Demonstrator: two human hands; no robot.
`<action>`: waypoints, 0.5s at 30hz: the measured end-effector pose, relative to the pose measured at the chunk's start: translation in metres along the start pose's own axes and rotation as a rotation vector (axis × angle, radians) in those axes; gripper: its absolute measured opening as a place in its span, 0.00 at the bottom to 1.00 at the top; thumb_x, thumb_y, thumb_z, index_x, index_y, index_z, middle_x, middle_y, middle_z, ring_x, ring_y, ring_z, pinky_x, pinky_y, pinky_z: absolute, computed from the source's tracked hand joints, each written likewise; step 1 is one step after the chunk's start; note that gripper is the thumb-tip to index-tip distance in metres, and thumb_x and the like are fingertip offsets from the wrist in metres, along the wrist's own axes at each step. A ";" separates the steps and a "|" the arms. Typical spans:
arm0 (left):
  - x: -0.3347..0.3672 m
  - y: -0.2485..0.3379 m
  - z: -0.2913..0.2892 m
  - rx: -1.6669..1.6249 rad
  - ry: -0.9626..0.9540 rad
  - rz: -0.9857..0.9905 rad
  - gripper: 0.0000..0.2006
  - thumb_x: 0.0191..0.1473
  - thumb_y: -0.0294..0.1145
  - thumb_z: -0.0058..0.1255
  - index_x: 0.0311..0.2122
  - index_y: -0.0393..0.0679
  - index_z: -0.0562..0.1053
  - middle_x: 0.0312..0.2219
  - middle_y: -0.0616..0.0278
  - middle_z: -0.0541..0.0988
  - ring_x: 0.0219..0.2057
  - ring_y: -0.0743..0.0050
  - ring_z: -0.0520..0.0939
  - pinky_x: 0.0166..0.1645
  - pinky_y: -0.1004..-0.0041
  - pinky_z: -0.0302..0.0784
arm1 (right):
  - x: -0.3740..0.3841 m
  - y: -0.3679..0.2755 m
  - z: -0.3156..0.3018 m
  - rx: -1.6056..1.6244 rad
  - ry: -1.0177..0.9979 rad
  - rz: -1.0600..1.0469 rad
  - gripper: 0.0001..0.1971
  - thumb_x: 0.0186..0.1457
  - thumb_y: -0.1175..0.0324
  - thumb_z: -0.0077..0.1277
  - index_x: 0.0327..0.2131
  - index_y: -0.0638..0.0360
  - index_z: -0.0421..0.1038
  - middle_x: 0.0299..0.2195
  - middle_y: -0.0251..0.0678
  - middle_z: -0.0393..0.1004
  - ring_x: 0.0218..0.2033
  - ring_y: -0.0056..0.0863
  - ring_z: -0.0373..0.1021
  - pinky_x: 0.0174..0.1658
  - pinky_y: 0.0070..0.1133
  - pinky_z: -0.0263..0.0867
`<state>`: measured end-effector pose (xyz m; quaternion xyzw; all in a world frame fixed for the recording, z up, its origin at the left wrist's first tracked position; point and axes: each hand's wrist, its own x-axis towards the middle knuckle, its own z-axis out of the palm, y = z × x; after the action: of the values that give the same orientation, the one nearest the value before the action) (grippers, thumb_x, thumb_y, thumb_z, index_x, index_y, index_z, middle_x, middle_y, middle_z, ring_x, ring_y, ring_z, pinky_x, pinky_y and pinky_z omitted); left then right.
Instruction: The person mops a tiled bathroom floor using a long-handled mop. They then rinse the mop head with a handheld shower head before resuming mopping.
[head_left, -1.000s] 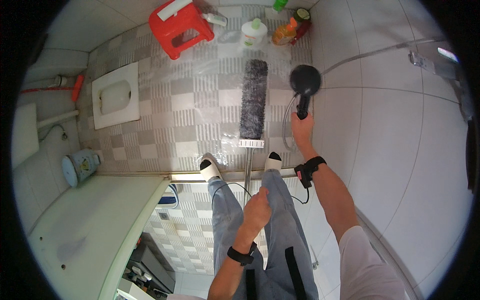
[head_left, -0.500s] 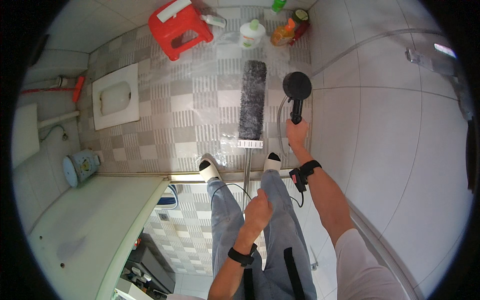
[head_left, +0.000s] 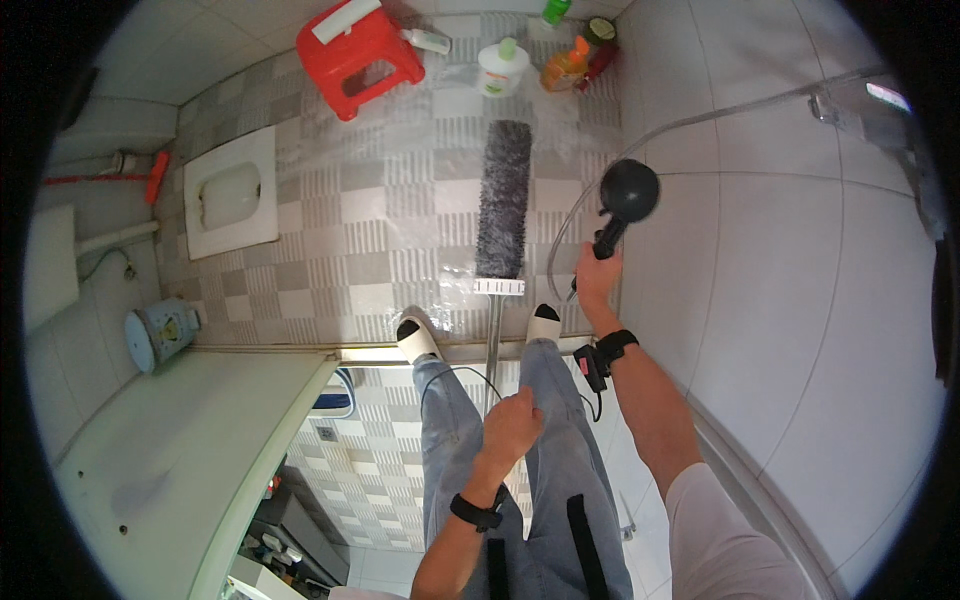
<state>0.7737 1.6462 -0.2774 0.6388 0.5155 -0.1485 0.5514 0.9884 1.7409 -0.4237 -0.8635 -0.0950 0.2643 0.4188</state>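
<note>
Since the earlier frame, the black shower head (head_left: pixel 630 190) has swung toward the right wall (head_left: pixel 675 240). On the tiled floor (head_left: pixel 360 205) rests the grey mop (head_left: pixel 503 200), its pole (head_left: pixel 494 335) grasped by the left hand's (head_left: pixel 512 428) curled fingers; farther off is a red stool (head_left: pixel 326 66). Right hand's (head_left: pixel 598 275) fingers clench around the shower head's handle.
</note>
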 end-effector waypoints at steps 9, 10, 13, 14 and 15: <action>-0.001 -0.002 -0.002 0.054 -0.095 0.064 0.14 0.50 0.36 0.43 0.24 0.36 0.73 0.22 0.45 0.75 0.27 0.45 0.77 0.33 0.56 0.72 | -0.003 0.020 -0.004 -0.030 -0.042 0.007 0.07 0.42 0.75 0.49 0.18 0.65 0.63 0.14 0.35 0.65 0.17 0.24 0.62 0.23 0.25 0.58; -0.001 -0.001 0.000 0.051 -0.089 0.069 0.15 0.51 0.37 0.43 0.23 0.36 0.74 0.21 0.45 0.75 0.26 0.45 0.77 0.33 0.57 0.72 | -0.003 0.021 -0.005 -0.121 -0.066 -0.108 0.06 0.42 0.75 0.49 0.19 0.65 0.63 0.14 0.35 0.65 0.17 0.24 0.62 0.23 0.25 0.58; -0.002 -0.001 0.001 0.042 -0.088 0.058 0.18 0.52 0.40 0.41 0.21 0.36 0.74 0.19 0.44 0.75 0.25 0.46 0.77 0.32 0.57 0.74 | -0.007 0.018 -0.005 -0.274 -0.100 -0.179 0.07 0.43 0.75 0.49 0.19 0.66 0.63 0.14 0.36 0.65 0.17 0.26 0.63 0.23 0.26 0.59; -0.002 -0.001 0.001 0.046 -0.096 0.037 0.19 0.53 0.41 0.40 0.20 0.36 0.74 0.19 0.44 0.75 0.25 0.45 0.77 0.32 0.57 0.74 | -0.009 0.017 -0.004 -0.173 -0.084 -0.177 0.07 0.43 0.75 0.49 0.19 0.66 0.62 0.14 0.36 0.64 0.16 0.27 0.63 0.23 0.26 0.59; -0.002 -0.001 0.002 0.063 -0.102 0.012 0.20 0.53 0.42 0.40 0.20 0.36 0.74 0.19 0.44 0.75 0.24 0.45 0.77 0.31 0.57 0.74 | -0.011 0.015 -0.004 -0.090 -0.077 -0.133 0.07 0.42 0.75 0.49 0.19 0.67 0.62 0.13 0.36 0.64 0.16 0.27 0.63 0.23 0.27 0.59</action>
<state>0.7726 1.6437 -0.2767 0.6505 0.4780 -0.1939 0.5574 0.9801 1.7246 -0.4288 -0.8624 -0.1799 0.2647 0.3923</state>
